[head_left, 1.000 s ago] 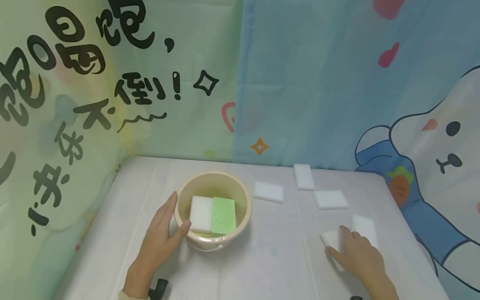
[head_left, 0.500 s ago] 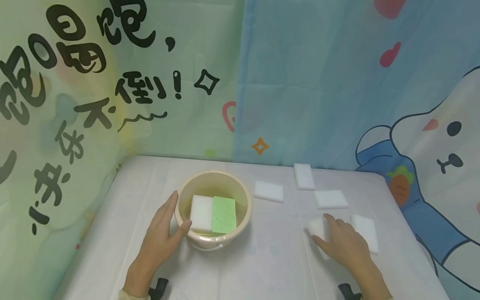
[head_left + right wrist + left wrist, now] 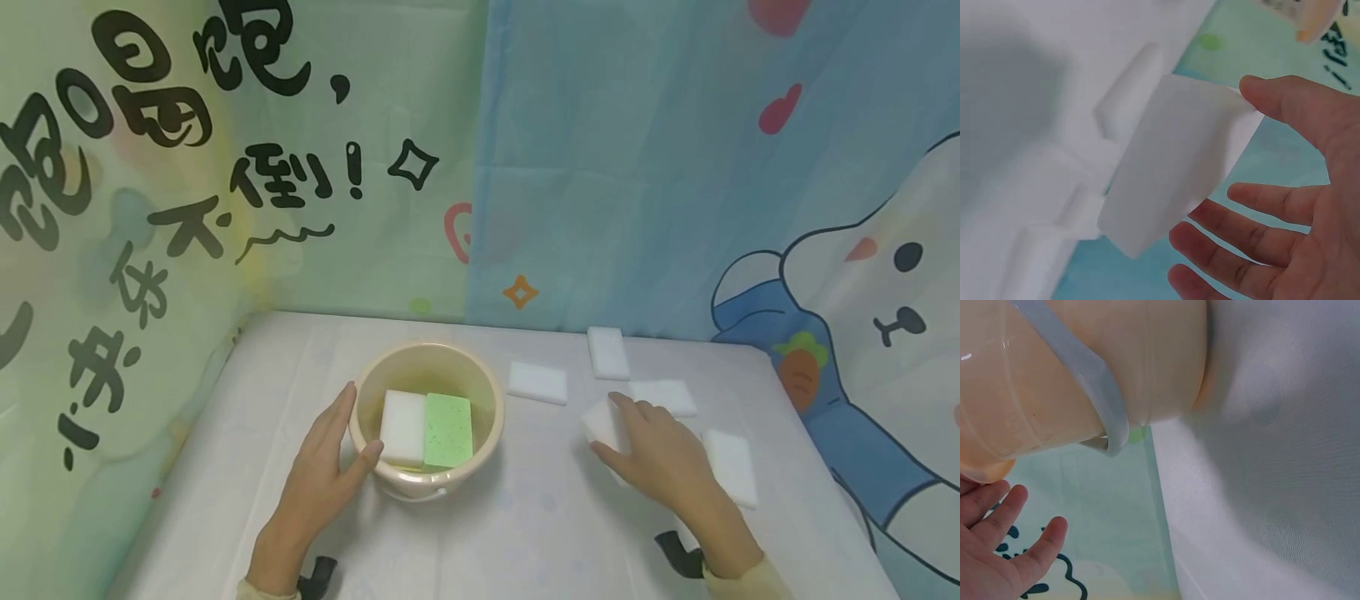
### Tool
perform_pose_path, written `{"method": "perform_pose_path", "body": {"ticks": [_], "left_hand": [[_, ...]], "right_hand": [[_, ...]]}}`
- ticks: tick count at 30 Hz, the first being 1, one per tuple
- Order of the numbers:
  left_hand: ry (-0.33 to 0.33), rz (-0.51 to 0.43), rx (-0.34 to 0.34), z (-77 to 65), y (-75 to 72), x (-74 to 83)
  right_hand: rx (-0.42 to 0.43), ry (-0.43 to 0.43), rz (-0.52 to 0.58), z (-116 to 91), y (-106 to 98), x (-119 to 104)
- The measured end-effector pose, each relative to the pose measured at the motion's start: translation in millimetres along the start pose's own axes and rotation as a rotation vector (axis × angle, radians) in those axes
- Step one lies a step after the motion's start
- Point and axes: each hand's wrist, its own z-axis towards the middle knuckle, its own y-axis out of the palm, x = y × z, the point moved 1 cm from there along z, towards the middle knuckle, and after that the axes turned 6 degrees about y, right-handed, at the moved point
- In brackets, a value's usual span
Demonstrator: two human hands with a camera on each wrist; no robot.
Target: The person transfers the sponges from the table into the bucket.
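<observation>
In the head view my left hand rests against the near left side of a cream bucket, its thumb at the rim and its fingers fairly straight. The left wrist view shows the bucket's outer wall and its pale handle. Inside the bucket, a white sponge block stands beside a speckled green sponge. My right hand pinches another white sponge by one end. The thumb is on one face and the fingertips are behind it, with the block tilted and held above the table.
More white sponges lie on the white-covered table: one right of the bucket, one at the back edge, one partly behind my right hand, one farther right. Printed curtains hang behind the table.
My right hand has lifted the white sponge from the right side and carried it leftward and away from me, towards the bucket. The left hand and bucket stay in place.
</observation>
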Motion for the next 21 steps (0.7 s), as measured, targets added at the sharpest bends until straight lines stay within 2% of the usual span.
{"method": "perform_pose_path", "body": {"ticks": [8, 21], "left_hand": [[0.007, 0.003, 0.007, 0.2, -0.5, 0.4], [0.008, 0.001, 0.012, 0.9, -0.3, 0.7]], "right_hand": [[0.069, -0.135, 0.012, 19, -25, -35], [0.082, -0.320, 0.034, 41, -50, -83]]}}
